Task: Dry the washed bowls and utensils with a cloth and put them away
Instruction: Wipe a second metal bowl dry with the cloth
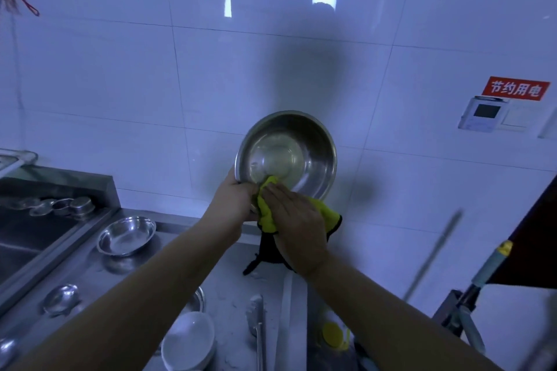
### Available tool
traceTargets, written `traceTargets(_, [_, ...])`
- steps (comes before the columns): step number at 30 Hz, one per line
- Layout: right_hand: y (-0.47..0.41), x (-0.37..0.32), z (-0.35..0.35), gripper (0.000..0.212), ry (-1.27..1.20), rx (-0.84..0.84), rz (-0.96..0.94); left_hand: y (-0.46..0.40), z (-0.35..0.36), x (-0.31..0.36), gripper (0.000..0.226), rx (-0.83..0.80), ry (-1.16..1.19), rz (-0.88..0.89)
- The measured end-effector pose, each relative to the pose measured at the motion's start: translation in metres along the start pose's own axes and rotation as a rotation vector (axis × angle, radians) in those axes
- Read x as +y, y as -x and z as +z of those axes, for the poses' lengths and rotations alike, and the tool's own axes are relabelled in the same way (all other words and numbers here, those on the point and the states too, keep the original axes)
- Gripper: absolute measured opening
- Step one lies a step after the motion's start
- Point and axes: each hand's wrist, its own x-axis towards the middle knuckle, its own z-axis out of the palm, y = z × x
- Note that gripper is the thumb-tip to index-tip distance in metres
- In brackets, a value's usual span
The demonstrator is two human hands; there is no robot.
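Note:
A large steel bowl [297, 149] is held up in front of the tiled wall, tilted with its inside toward me. My left hand [233, 200] grips its lower left rim. My right hand [294, 220] holds a yellow and black cloth [266, 211] bunched against the bowl's lower rim; the cloth's dark part hangs down below. On the steel counter [168, 262] lie a smaller steel bowl [126, 236], a steel ladle or spoon [60, 300], stacked white bowls [190, 340] and steel tongs [257, 325].
A sink [27, 238] with several small steel cups [64, 205] on its ledge is at the left. A mop handle [488, 268] leans at the right beside a dark door edge. A yellow-lidded container [333, 334] sits low near my right forearm.

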Motion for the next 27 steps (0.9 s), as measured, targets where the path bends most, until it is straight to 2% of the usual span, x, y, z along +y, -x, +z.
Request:
traceTargets(6, [0.013,0.057,-0.039,0.019,0.167,-0.142,-0.47,-0.008,-0.037,0.023,0.048,-0.257,-0.334,-0.053])
traceTargets(8, [0.009,0.064,-0.044,0.014,0.181,-0.115,-0.478,-0.01,-0.039,0.028,0.042,-0.256,-0.345,-0.056])
traceTargets(11, [0.002,0.05,-0.04,0.009,0.18,-0.002,-0.33,-0.004,-0.02,0.011,0.036,-0.081,-0.265,0.114])
traceTargets(13, [0.001,0.033,-0.032,0.014,0.184,0.033,-0.223,0.006,-0.006,-0.01,0.039,-0.001,-0.216,0.204])
traceTargets(16, [0.007,0.016,-0.024,0.018,0.139,0.025,-0.148,0.009,-0.001,-0.02,0.036,0.053,-0.112,0.171])
traceTargets(19, [0.014,0.019,-0.027,0.019,0.132,-0.006,-0.236,0.005,-0.008,-0.011,0.04,-0.035,-0.201,0.16])
traceTargets(21, [0.016,0.032,-0.033,0.019,0.128,-0.045,-0.359,0.001,-0.017,0.001,0.043,-0.09,-0.322,0.183])
traceTargets(25, [0.011,0.066,-0.048,0.017,0.143,-0.142,-0.613,-0.008,-0.036,0.028,0.046,-0.273,-0.561,0.119])
traceTargets(27, [0.004,0.074,-0.05,0.016,0.158,-0.141,-0.631,-0.012,-0.038,0.03,0.044,-0.235,-0.58,0.127])
